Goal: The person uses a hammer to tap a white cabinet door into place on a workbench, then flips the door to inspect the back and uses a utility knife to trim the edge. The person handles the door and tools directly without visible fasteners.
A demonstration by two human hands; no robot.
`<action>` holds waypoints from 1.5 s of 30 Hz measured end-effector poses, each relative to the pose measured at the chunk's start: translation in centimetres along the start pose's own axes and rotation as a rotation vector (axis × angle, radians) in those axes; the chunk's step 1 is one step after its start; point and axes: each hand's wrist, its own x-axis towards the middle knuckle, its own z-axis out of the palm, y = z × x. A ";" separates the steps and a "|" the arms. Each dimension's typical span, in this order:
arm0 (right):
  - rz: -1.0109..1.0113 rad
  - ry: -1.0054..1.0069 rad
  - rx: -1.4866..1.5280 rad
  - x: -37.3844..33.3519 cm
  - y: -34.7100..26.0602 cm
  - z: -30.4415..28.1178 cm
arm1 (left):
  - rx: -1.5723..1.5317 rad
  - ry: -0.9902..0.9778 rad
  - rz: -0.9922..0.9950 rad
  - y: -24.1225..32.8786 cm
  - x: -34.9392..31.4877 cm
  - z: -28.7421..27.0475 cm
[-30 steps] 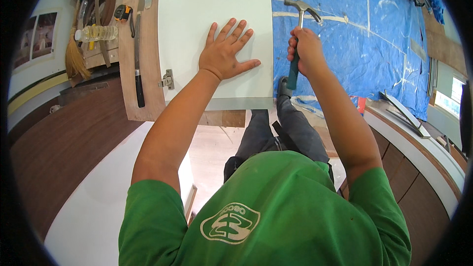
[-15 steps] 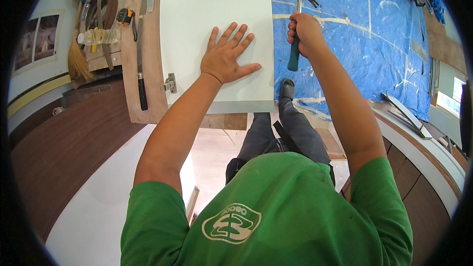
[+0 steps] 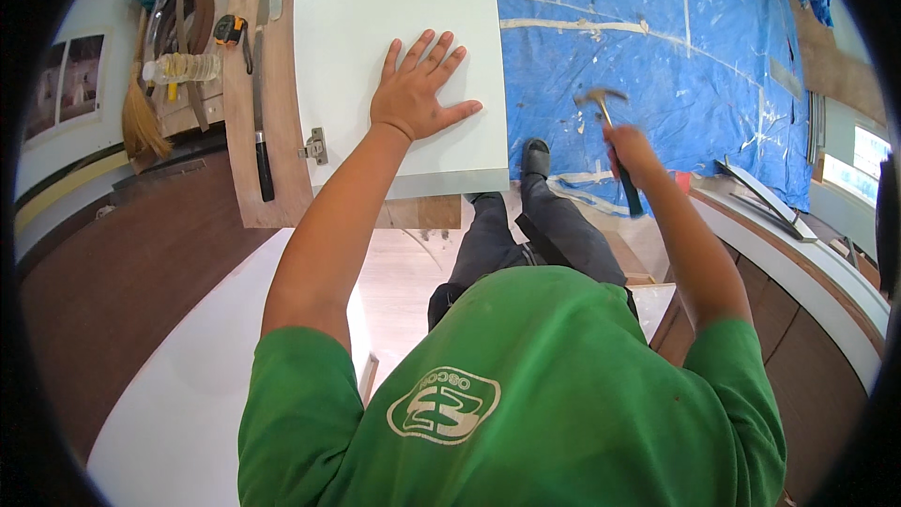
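Observation:
My left hand (image 3: 413, 94) lies flat on a white panel (image 3: 404, 155), its fingers spread. At the panel's left edge, near my left wrist, sits a metal cabinet hinge (image 3: 315, 145). Off the panel's right side, my right hand (image 3: 633, 152) is wrapped round the dark green handle of a claw hammer (image 3: 601, 96). The hammer's head points away from me, above the blue sheeting, touching nothing that I can see. Both the hand and the hammer are slightly blurred.
Left of the panel, the wooden bench (image 3: 286, 197) carries a long black-handled tool (image 3: 264, 169), a tape measure (image 3: 228, 30) and a plastic bottle (image 3: 183, 68). A broom (image 3: 141, 122) hangs beside it. Blue sheeting (image 3: 704, 75) covers the right side. A curved counter (image 3: 798, 272) stands at the lower right.
My right hand has swung the hammer to the right and back toward me, away from the panel's edge. My left hand stays flat on the panel. The whole view has shifted slightly.

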 end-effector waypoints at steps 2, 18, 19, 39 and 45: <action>0.006 0.078 -0.363 -1.5 8.3 -3.6 | -0.007 -0.003 0.004 0.4 0.5 -0.2; 0.517 0.181 -0.379 -13.3 27.1 -12.5 | 0.087 0.009 -0.217 0.2 -0.1 0.0; 0.505 0.198 -0.350 -12.7 26.8 -13.1 | 0.116 -0.010 -0.265 0.6 0.2 0.0; 0.421 0.135 -0.069 9.2 18.0 -39.8 | 0.075 -0.263 -0.956 7.8 9.7 -0.7; 0.402 0.169 0.031 12.8 22.9 -45.2 | 0.129 -0.250 -0.867 11.0 13.4 0.0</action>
